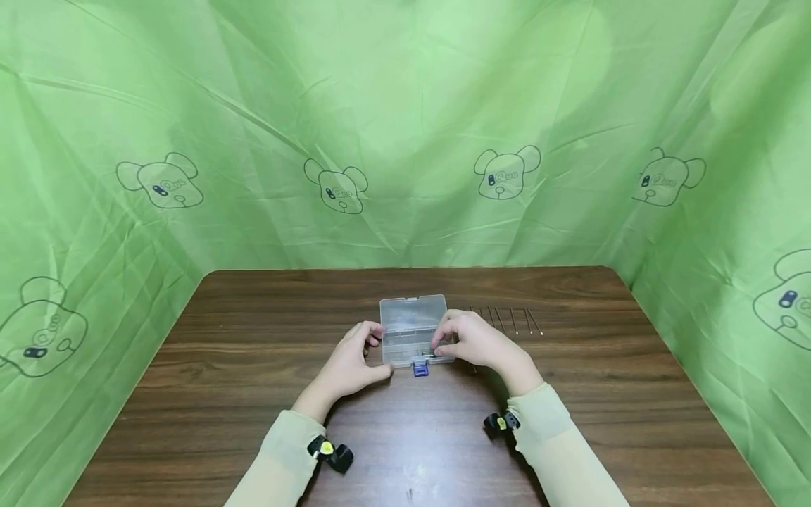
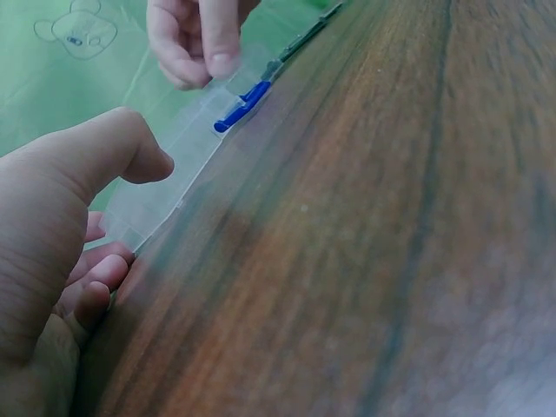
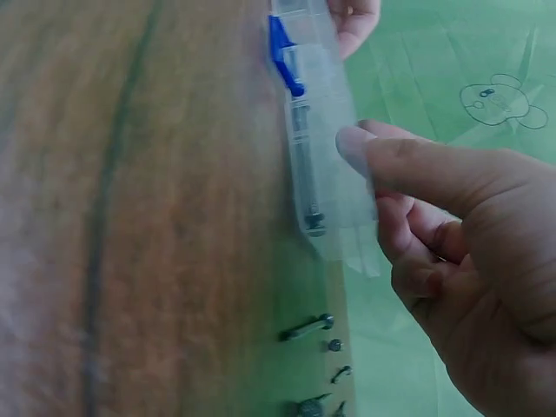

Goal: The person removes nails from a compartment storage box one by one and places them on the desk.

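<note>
A small clear plastic box (image 1: 402,355) with a blue latch (image 1: 421,368) lies on the table, its lid (image 1: 413,313) raised at the back. My left hand (image 1: 351,362) holds the box's left end, thumb at the front corner and fingers (image 2: 109,269) along the side. Over the right part of the box, my right hand (image 1: 472,339) has its thumb and curled fingers reaching inside. A thin metal screw (image 3: 306,174) shows through the front wall. I cannot tell whether the right fingertips pinch a screw.
Several long thin screws (image 1: 514,321) lie in a row on the wooden table (image 1: 266,310), right of the box. Close by the box's right end is another screw (image 3: 308,327). Green cloth (image 1: 418,232) with printed animal heads hangs around the table's back and sides.
</note>
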The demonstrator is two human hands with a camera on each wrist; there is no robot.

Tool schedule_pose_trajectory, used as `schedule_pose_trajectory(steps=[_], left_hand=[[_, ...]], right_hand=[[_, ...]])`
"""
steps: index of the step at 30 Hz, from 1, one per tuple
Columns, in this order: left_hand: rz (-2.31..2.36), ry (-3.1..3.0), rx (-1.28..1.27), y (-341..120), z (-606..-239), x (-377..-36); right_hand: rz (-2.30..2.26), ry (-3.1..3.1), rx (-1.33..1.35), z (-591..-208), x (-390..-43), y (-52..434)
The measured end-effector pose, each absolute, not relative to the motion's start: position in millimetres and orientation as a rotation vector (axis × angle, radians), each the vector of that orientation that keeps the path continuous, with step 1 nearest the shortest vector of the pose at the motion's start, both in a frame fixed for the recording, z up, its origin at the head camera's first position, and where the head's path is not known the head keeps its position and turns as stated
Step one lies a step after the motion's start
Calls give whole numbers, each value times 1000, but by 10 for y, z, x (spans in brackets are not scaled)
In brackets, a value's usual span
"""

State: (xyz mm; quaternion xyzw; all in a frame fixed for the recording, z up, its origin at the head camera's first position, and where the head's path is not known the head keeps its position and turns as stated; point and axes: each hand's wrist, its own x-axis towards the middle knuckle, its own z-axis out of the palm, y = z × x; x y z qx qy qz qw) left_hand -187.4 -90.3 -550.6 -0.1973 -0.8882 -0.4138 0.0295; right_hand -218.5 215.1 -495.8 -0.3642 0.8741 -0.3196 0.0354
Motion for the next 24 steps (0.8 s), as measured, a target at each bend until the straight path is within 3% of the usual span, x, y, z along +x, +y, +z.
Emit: schedule_pose_trajectory(steps=[24], left_hand=[[-1241, -2725, -619, -880, -5485, -1878]], right_hand=[[-653, 2829, -1229, -5006, -2187, 2091]])
